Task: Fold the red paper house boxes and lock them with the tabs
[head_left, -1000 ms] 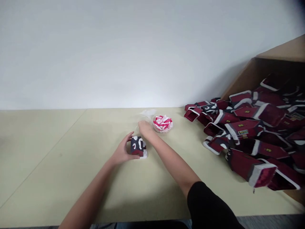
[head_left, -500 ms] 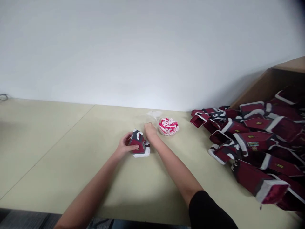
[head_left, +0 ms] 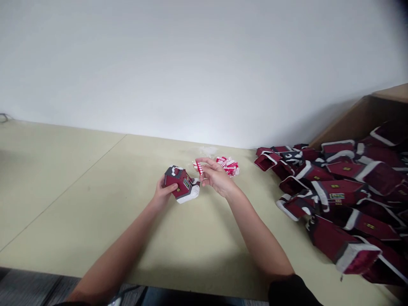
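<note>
A small dark red model house (head_left: pixel 180 185) with a grey roof and white, snow-like base is gripped in my left hand (head_left: pixel 163 190), tilted so its base faces right and down. Between the thumb and fingers of my right hand (head_left: pixel 214 173) is a short red-and-white striped piece (head_left: pixel 199 167), held just right of the house. Behind that hand lies a heap of similar striped pieces (head_left: pixel 230 165), partly hidden by the fingers. A clear plastic bag (head_left: pixel 207 151) rests beside the heap.
At the right, many similar red houses (head_left: pixel 339 187) lie in a large pile spilling from a cardboard box (head_left: pixel 347 114). The pale table (head_left: pixel 79 191) meets a white wall (head_left: pixel 191 68) at the back. A thin seam crosses the table's left part.
My right hand has turned and drawn back from beside the bag, now showing a striped piece in its fingers. The house has been lifted and tipped by my left hand.
</note>
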Demonstrator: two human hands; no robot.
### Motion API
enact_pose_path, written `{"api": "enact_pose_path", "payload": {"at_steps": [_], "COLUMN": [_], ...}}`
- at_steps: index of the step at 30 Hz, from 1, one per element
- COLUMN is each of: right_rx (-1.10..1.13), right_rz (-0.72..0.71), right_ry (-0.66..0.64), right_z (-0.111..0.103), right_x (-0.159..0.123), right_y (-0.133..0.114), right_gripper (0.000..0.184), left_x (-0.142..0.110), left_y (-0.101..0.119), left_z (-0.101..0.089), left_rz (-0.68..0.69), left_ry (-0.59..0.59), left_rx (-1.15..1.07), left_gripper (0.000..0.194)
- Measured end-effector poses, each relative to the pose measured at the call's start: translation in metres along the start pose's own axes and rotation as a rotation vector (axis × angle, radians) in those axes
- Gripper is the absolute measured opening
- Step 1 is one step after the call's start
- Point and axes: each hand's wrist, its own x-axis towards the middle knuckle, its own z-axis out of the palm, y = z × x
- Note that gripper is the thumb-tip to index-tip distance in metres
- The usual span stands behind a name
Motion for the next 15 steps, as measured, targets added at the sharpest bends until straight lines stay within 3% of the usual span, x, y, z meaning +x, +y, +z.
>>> {"api": "enact_pose_path", "payload": {"at_steps": [3,7,10,15], "right_rx": [0.115,0.125,-0.030,-0.399], "right_rz": [0.068,0.004,-0.067,-0.296], "right_ry": [0.003,-0.002,-0.034,-0.092], "right_z": [0.002,0.002,0.001,0.001], "right_x": [-0.002,-0.004,-0.006,-0.012], "right_y": [-0.001,-0.001,0.001,0.007], "right_gripper": [0.023,0.030,0.039,0.023], "left_x": [-0.003,-0.007,-0.008,-0.010], "left_y": [-0.004,-0.003,-0.002,-0.006], "left_z": [0.003,0.006,0.005,0.001], "left_rz": [0.016,-0.049,-0.167,-0.271], "left_ry": [-0.010,-0.015,-0.046,-0.055], "left_rx": [-0.010,-0.055,-0.138,-0.174], "left_gripper": [0.060,0.060,0.062,0.062]}}
